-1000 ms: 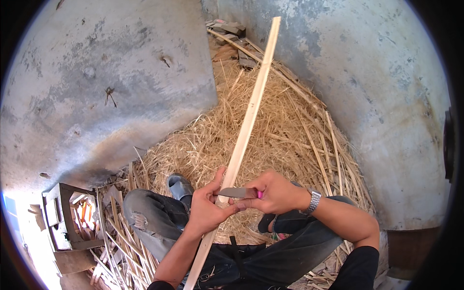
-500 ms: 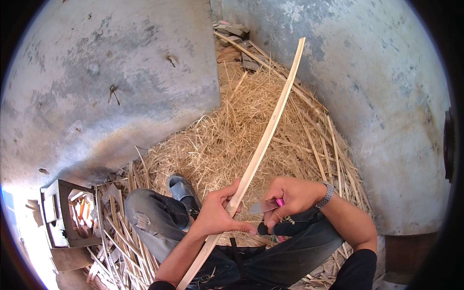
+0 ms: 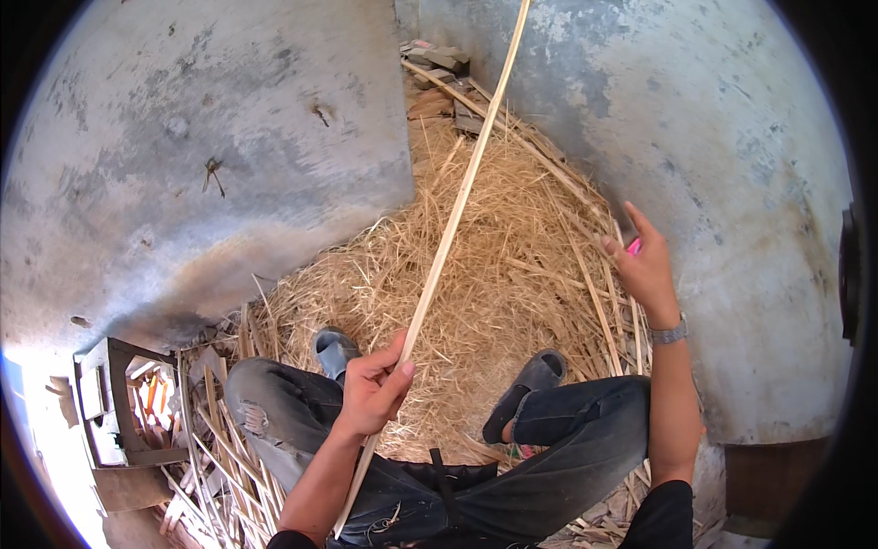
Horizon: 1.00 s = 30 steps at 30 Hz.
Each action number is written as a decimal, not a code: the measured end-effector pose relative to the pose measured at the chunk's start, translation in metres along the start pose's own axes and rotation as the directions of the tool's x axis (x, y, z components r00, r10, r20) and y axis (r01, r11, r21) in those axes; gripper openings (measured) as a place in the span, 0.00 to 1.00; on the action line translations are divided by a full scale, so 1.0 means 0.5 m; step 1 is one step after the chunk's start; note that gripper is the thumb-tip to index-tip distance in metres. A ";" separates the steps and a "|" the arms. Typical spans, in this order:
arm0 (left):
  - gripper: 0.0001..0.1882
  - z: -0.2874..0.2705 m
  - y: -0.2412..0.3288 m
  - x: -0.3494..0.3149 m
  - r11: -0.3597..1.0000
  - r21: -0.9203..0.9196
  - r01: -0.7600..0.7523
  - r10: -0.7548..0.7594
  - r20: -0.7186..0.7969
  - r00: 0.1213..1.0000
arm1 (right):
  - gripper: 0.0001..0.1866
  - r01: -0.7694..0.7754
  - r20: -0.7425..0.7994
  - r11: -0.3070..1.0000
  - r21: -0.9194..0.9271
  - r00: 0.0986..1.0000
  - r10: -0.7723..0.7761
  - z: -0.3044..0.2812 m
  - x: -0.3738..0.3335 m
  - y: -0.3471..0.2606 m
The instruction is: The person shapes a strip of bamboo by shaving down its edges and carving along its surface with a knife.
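A long pale strip of bamboo or wood (image 3: 455, 212) rises slantwise from my lap past the top of the picture. My left hand (image 3: 373, 389) is closed around its lower part, thumb along the strip. Out to the right, near the wall, my right hand (image 3: 647, 274) is raised with thumb and forefinger spread. A bit of a pink-handled tool (image 3: 633, 246) shows in its grip, the remaining fingers curled round it; the tool's blade is hidden.
Thin shavings (image 3: 476, 265) cover the floor ahead of my legs. More strips lean along the right wall (image 3: 732, 229). At the lower left a dark wooden frame (image 3: 117, 403) stands by a pile of split strips (image 3: 233, 457). Stacked slabs (image 3: 445, 62) sit in the far corner.
My right hand has swung from beside the strip up and out to the right, forefinger and thumb now spread. The strip has moved forward and tilted more upright in my left hand.
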<state>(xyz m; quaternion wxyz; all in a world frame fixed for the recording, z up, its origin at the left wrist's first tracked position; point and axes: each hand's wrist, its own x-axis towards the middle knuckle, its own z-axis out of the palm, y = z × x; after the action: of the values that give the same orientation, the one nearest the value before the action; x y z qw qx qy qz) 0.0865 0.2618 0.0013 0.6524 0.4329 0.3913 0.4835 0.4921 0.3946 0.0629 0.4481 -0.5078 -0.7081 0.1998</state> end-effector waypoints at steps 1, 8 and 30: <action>0.25 0.002 -0.003 -0.002 1.000 0.004 -0.001 0.001 0.001 1.000 | 0.24 0.009 -0.151 0.865 -0.501 0.984 -0.098 0.011 0.001 -0.010; 0.23 0.028 -0.014 -0.009 0.999 0.033 0.033 -0.036 0.084 0.996 | 0.16 -0.351 -0.194 0.932 -0.090 0.924 0.329 0.013 -0.011 -0.102; 0.28 0.035 -0.018 0.005 0.989 -0.020 0.147 -0.143 0.137 0.980 | 0.17 0.155 0.621 0.957 -0.246 0.783 0.033 0.240 -0.162 -0.233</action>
<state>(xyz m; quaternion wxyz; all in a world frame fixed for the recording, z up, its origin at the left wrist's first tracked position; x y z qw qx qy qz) 0.1060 0.2594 -0.0017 0.7174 0.4251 0.3695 0.4100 0.3355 0.2953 0.0520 0.1197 -0.4494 -0.8530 0.2367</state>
